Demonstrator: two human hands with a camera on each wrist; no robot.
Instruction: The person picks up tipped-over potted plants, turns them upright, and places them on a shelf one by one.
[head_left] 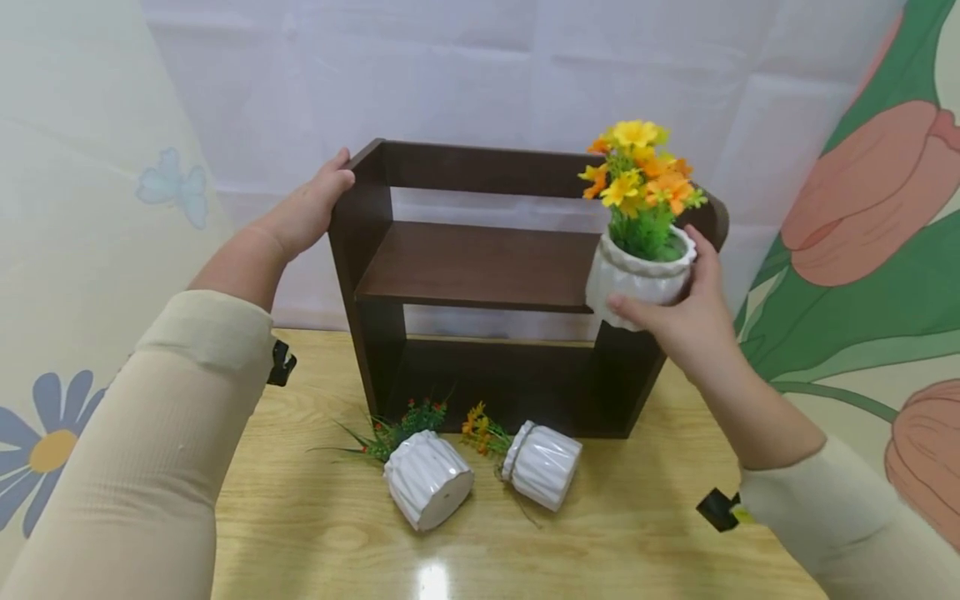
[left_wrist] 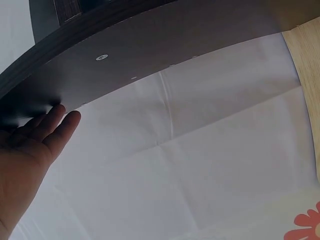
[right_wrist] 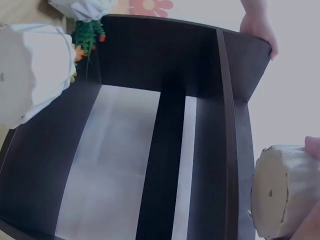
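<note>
My right hand [head_left: 693,312] grips a white fluted flowerpot [head_left: 637,279] with yellow and orange artificial flowers, thumb on its near side. It is held up in front of the right end of a dark brown two-tier shelf [head_left: 480,262]; its flat base shows in the right wrist view. My left hand [head_left: 303,208] rests against the shelf's upper left side. In the left wrist view, its fingers [left_wrist: 62,132] lie fairly straight against the outer panel [left_wrist: 135,55].
Two more white pots lie tipped over on the wooden table [head_left: 322,517] before the shelf: one pot [head_left: 427,479] with red-dotted greenery, another pot [head_left: 543,462] with orange flowers. A white cloth [head_left: 465,67] hangs behind, between walls painted with flowers.
</note>
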